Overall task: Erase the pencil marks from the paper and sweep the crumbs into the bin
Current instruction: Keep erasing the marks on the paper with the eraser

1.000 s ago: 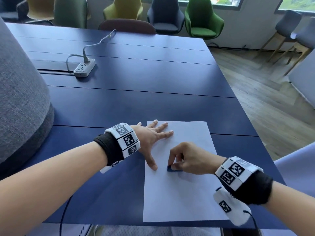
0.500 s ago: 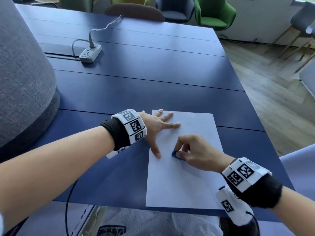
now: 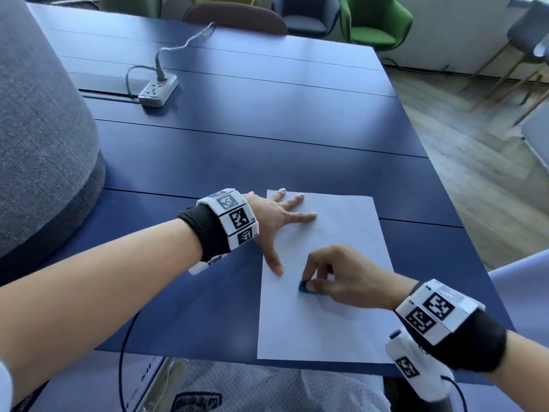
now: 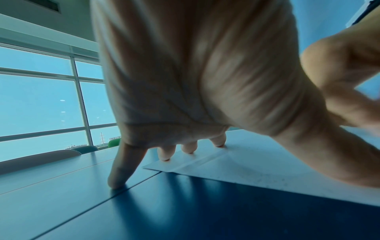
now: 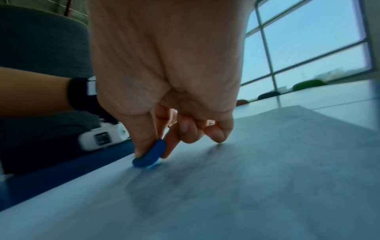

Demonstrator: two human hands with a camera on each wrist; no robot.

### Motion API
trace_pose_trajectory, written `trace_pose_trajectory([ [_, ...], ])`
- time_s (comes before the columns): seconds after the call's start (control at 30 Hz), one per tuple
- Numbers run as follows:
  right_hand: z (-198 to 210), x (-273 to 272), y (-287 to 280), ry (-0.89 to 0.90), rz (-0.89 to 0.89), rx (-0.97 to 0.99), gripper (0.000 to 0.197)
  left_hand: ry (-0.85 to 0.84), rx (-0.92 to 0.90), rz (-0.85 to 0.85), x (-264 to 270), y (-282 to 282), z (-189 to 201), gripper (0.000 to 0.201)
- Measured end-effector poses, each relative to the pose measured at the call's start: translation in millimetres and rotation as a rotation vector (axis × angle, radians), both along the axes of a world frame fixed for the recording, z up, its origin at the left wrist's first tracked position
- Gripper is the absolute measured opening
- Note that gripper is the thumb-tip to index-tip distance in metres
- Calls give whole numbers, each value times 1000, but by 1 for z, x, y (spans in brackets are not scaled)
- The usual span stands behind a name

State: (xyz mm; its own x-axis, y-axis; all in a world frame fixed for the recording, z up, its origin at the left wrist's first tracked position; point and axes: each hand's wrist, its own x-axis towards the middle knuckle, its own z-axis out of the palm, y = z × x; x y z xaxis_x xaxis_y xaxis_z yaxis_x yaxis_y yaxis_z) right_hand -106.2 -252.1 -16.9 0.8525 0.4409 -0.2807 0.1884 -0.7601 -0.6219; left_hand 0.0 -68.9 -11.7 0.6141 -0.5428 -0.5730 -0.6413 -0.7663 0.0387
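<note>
Grey woven fabric, a large rounded upholstered form (image 3: 41, 138), fills the far left beside the dark blue panelled surface (image 3: 237, 150), and a white power strip with a grey cable (image 3: 159, 88) lies on that surface farther back. Nearer the person, the left hand (image 3: 274, 224) is spread flat with straight, released fingers (image 4: 167, 152): the thumb and three fingertips press on the left edge and top left corner of the white rectangular sheet of paper (image 3: 332, 322), while the little finger, as the left wrist view shows, comes down on the bare surface just beside the sheet. Fine dark specks lie scattered on the paper near this hand in that view. The paper lies flat at the near edge of the surface, in front of the person. To the right of the left thumb, the right hand (image 3: 341, 278) pinches a small blue rounded eraser (image 3: 304, 287) between thumb and forefinger, the other fingers curled under; the eraser touches the paper near the middle of the sheet, tilted in the right wrist view (image 5: 150, 155). Faint grey smudged pencil marks (image 5: 185, 186) show on the paper just in front of the eraser in that view. Both wrists wear black bands with white blocks bearing black square markers. Green and dark chairs stand beyond the far right end of the surface.
</note>
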Motion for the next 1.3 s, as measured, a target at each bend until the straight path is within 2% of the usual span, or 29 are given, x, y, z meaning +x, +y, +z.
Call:
trace_pose_trajectory([
  [0.07,-1,1,-1,-45,-36,9,2,2,-2,2,0,0,0,134],
  [0.2,1,-21,4,62,135,5,2,12,-1,5,0,1,1,133],
  [0.3,2,-8,-1,-18,12,-5,2,11,7,1,1,0,0,134],
  [0.37,0,-10,-1,-28,-5,5,2,15,2,4,1,1,0,134],
  [0.5,5,-31,5,91,193,-20,5,12,6,2,0,1,1,133],
  [0.63,3,-18,-1,16,60,4,4,18,7,2,0,1,0,134],
  [0.8,5,-26,0,114,165,-33,5,12,-1,1,1,2,-1,140],
  [0.93,9,4,4,71,136,-95,6,19,0,-1,1,3,0,143],
  [1.17,5,73,-4,-102,-187,-47,3,38,23,4,1,4,1,146],
  [1.23,4,61,-3,-83,-147,-19,2,46,11,8,2,5,-1,147],
  [1.3,4,41,1,5,-10,-12,1,56,-1,12,3,6,-2,147],
])
